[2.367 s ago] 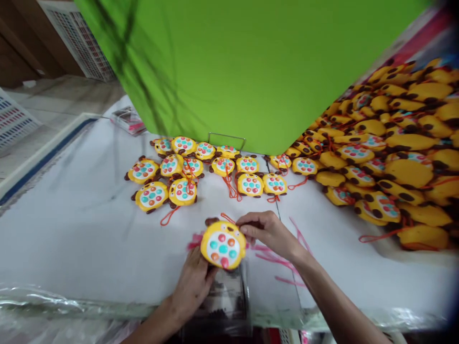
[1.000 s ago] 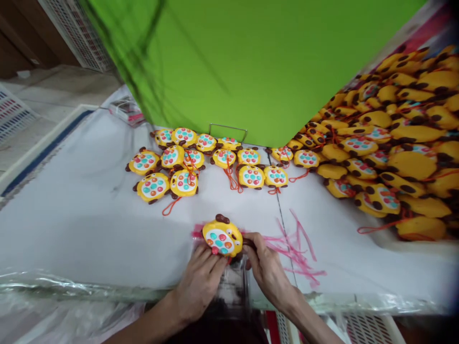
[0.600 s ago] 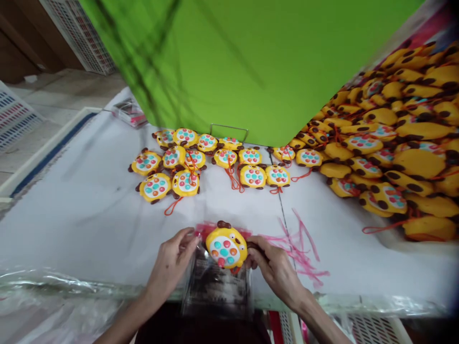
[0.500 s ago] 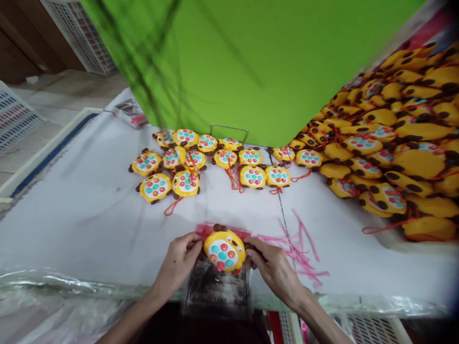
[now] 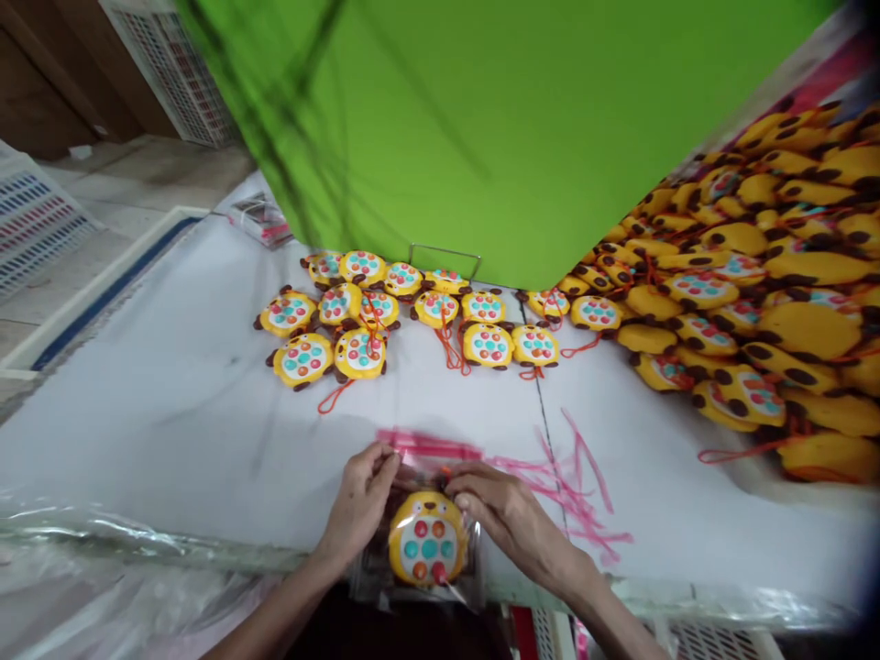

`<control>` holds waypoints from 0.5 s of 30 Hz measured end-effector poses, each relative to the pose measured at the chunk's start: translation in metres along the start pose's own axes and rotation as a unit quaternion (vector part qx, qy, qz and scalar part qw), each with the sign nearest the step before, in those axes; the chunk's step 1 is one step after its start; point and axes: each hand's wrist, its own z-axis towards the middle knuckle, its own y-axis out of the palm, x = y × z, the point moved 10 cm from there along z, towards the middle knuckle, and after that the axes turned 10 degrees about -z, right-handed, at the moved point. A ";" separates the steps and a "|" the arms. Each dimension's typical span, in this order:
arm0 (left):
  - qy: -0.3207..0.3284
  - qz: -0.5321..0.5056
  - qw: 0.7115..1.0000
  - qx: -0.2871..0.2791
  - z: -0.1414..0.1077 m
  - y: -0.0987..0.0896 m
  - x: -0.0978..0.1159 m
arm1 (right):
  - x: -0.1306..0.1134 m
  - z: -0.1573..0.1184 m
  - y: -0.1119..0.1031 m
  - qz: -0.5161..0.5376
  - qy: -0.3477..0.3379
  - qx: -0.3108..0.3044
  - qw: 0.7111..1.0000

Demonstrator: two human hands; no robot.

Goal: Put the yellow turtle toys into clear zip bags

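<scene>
A yellow animal-shaped toy [image 5: 429,548] with colored round buttons lies face up inside a clear plastic bag [image 5: 371,576], close to the table's front edge. My left hand [image 5: 362,502] pinches the bag's upper left edge between thumb and fingers. At the toy's top right, my right hand [image 5: 514,515] has its fingers closed by the bag's mouth and a bit of orange cord; exactly what they grip is partly hidden. A pink strip [image 5: 430,445] lies just beyond both hands.
Several similar toys [image 5: 300,359], some with orange cord loops, lie in rows across the white table [image 5: 171,440]. A large heap of toys [image 5: 804,321] fills the right side. A green panel [image 5: 481,137] rises behind the rows. White crates [image 5: 38,220] stand at left.
The toy has gone from between my hands down into the clear bag and turned upright. My left hand now pinches the bag's edge, and my right hand has shifted to the toy's top.
</scene>
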 end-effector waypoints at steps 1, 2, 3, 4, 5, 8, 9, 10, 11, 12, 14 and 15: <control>0.001 -0.006 1.000 0.007 0.000 -0.002 -0.002 | -0.003 -0.002 -0.001 -0.019 -0.002 0.007 1.000; 0.003 -0.009 1.000 0.014 0.001 -0.005 -0.003 | -0.006 -0.003 -0.001 -0.041 -0.005 0.007 0.999; 0.003 -0.009 1.000 0.021 0.001 -0.007 -0.005 | -0.008 -0.005 0.000 -0.067 -0.007 0.007 0.998; 0.003 -0.007 1.000 0.027 0.001 -0.008 -0.006 | -0.009 -0.005 0.001 -0.093 -0.010 0.008 0.996; 0.001 -0.005 1.000 0.031 0.001 -0.009 -0.008 | -0.011 -0.006 0.003 -0.115 -0.018 0.007 0.993; -0.003 -0.008 1.000 0.029 0.000 -0.007 -0.008 | -0.014 -0.007 0.014 -0.151 -0.056 -0.011 0.987; -0.005 -0.011 1.000 0.024 -0.001 -0.006 -0.008 | -0.013 -0.007 0.018 -0.160 -0.066 -0.014 0.985; -0.006 -0.012 1.000 0.019 -0.001 -0.005 -0.007 | -0.012 -0.006 0.020 -0.169 -0.068 -0.013 0.983; -0.006 -0.009 1.000 0.014 -0.001 -0.004 -0.006 | -0.010 -0.005 0.020 -0.179 -0.063 -0.005 0.982; -0.006 -0.008 1.000 0.007 -0.001 -0.004 -0.006 | -0.008 -0.004 0.019 -0.185 -0.053 0.011 0.981; -0.014 -0.019 1.000 -0.007 -0.002 -0.003 -0.006 | -0.007 -0.001 0.010 -0.185 -0.026 0.059 0.981; -0.021 -0.025 0.999 -0.016 -0.002 -0.003 -0.008 | -0.009 0.000 0.006 -0.178 -0.016 0.084 0.980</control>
